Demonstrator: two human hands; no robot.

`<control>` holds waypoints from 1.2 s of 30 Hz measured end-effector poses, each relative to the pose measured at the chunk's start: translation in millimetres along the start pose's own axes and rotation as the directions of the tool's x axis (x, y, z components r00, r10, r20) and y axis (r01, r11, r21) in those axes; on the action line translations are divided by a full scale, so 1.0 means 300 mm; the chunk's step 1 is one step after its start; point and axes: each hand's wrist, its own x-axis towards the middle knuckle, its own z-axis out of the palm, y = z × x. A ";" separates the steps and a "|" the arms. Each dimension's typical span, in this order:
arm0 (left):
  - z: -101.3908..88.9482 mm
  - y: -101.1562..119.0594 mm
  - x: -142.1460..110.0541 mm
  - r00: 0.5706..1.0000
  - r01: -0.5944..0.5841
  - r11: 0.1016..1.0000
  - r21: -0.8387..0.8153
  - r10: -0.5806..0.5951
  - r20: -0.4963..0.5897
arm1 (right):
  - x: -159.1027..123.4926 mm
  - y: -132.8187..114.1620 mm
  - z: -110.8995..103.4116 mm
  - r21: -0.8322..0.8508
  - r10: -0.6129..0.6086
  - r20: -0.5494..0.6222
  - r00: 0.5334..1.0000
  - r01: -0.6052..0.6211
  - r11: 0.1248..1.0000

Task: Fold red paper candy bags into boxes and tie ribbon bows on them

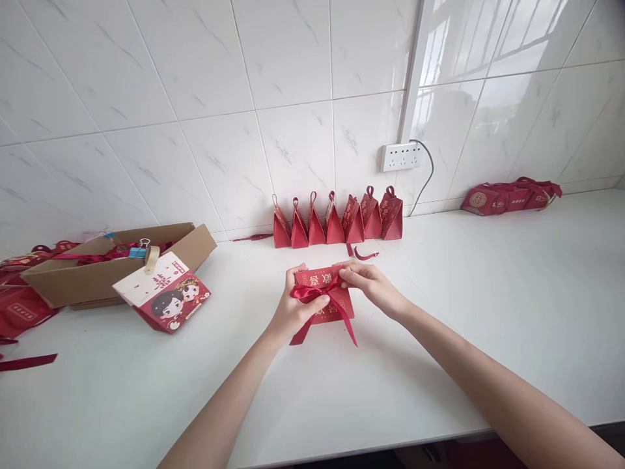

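Note:
A red gift box (336, 314) with gold lettering is held above the middle of the counter, a dark red satin ribbon (305, 294) tied in a bow across it. My left hand (295, 306) grips its left side, the thumb pressed on the ribbon and the fingers hidden behind. My right hand (366, 280) pinches the upper right of the box near the bow, thumb and fingertips together. Two ribbon tails hang below the box.
Several folded red boxes (334, 225) with loops stand in a row by the wall. A cardboard box (68, 281) of ribbons and an illustrated red-and-white box (168, 299) are at left. Red packages (508, 197) lie back right. Ribbon scraps (365, 254) lie behind my hands; a socket (401, 157) is on the wall.

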 end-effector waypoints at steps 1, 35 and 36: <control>0.000 -0.004 0.000 1.000 -0.008 1.000 -0.001 0.008 -0.004 | 0.000 0.000 0.002 -0.011 0.006 -0.014 1.000 -0.006 1.000; -0.034 -0.035 0.039 0.954 -0.070 0.993 0.092 0.094 -0.286 | -0.008 0.047 -0.005 -0.334 -0.157 0.254 0.954 0.239 0.912; -0.034 -0.035 0.039 0.944 -0.085 0.990 0.115 0.117 -0.307 | -0.008 0.046 -0.006 -0.341 -0.156 0.256 0.954 0.240 0.909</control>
